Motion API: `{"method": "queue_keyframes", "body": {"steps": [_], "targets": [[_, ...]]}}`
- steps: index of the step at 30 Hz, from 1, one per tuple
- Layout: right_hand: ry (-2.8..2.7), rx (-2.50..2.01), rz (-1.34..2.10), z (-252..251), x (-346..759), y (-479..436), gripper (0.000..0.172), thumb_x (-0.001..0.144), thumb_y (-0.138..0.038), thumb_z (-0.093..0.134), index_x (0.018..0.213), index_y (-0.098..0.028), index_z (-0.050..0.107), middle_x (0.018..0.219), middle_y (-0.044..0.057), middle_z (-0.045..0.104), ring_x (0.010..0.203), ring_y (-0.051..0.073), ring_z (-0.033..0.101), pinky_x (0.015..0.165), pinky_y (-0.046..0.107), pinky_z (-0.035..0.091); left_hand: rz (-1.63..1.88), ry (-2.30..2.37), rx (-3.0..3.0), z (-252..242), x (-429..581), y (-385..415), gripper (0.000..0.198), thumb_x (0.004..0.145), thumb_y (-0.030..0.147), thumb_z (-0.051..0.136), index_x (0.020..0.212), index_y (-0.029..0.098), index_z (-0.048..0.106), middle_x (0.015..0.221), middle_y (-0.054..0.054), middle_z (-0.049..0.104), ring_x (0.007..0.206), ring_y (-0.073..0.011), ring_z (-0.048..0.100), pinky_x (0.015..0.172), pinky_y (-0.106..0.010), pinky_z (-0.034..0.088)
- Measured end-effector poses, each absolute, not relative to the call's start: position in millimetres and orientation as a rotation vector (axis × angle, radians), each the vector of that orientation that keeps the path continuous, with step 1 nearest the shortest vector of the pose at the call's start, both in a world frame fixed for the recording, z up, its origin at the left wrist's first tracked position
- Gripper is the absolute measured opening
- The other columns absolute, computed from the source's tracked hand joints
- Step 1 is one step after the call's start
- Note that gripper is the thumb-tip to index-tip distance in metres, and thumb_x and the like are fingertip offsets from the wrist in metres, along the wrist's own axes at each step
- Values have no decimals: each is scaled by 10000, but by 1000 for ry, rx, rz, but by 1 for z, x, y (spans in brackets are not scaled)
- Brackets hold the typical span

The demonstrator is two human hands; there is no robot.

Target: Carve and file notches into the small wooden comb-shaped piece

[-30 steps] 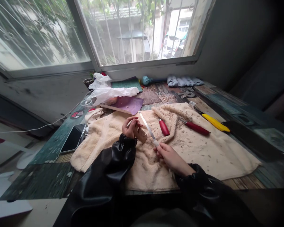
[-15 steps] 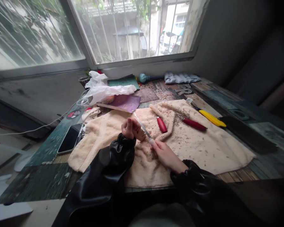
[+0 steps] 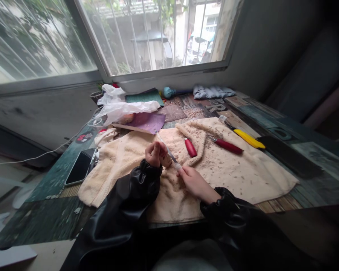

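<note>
My left hand (image 3: 156, 153) is closed around a small pale wooden piece (image 3: 166, 161), and its fingers hide much of it. In my right hand (image 3: 194, 182) is a narrow flat file (image 3: 167, 149) with a pale wrapped grip. The file slants up and to the left, its grey blade lying against or just beside the wooden piece. Both hands are above a cream towel (image 3: 110, 158) strewn with shavings. Beyond them on the towel lie a short red-handled tool (image 3: 190, 147) and a longer red-handled tool (image 3: 228, 146).
A yellow-handled cutter or brush-like tool (image 3: 249, 138) lies at the towel's right edge. At the left is a phone (image 3: 80, 166). Farther back are a purple sheet (image 3: 147, 122), a white plastic bag (image 3: 130, 109), a green mat (image 3: 145, 98) and a grey-blue padded bundle (image 3: 213, 92).
The camera view has shifted slightly, so the table things sit a little farther left. My right hand and the file have moved slightly up and left in view; both grips stay the same.
</note>
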State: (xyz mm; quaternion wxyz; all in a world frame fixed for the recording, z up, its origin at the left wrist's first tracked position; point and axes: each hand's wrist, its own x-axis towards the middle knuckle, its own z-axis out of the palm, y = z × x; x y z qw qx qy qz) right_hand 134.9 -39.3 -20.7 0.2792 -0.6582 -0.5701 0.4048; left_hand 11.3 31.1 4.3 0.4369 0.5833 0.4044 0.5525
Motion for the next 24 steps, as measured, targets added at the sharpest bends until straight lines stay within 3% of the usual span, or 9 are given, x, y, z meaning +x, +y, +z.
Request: {"method": "queue_keyframes", "body": {"steps": [8, 11, 15, 24], "targets": [[-1611, -1807, 1038, -15, 136, -39, 275, 850, -272, 332, 680, -163, 519, 652, 39, 576, 630, 144, 513, 586, 235, 353, 1368, 1047, 1449, 1, 8, 24, 429, 790, 544, 436, 662, 163, 586, 590, -48, 572, 568, -135, 551, 515, -261, 448], [-1651, -1814, 1015, -12, 137, -42, 274, 853, -278, 332, 674, -169, 509, 652, 39, 580, 624, 143, 509, 572, 235, 340, 1366, 1046, 1441, -3, 10, 23, 313, 825, 430, 466, 846, 147, 596, 790, -71, 612, 706, -148, 577, 609, -280, 484], [-1679, -1840, 981, -10, 137, -40, 275, 856, -273, 328, 669, -168, 499, 654, 44, 576, 606, 139, 495, 554, 234, 319, 1358, 1033, 1425, -10, 17, 27, 278, 851, 312, 465, 1078, 161, 517, 1083, -82, 545, 913, -166, 551, 772, -364, 487], [-1674, -1858, 954, -8, 138, -52, 272, 864, -285, 308, 695, -180, 494, 688, 46, 588, 638, 150, 514, 579, 232, 335, 1305, 991, 1401, -13, 29, 26, 294, 843, 305, 480, 1098, 161, 508, 1110, -88, 533, 951, -185, 541, 792, -386, 480]]}}
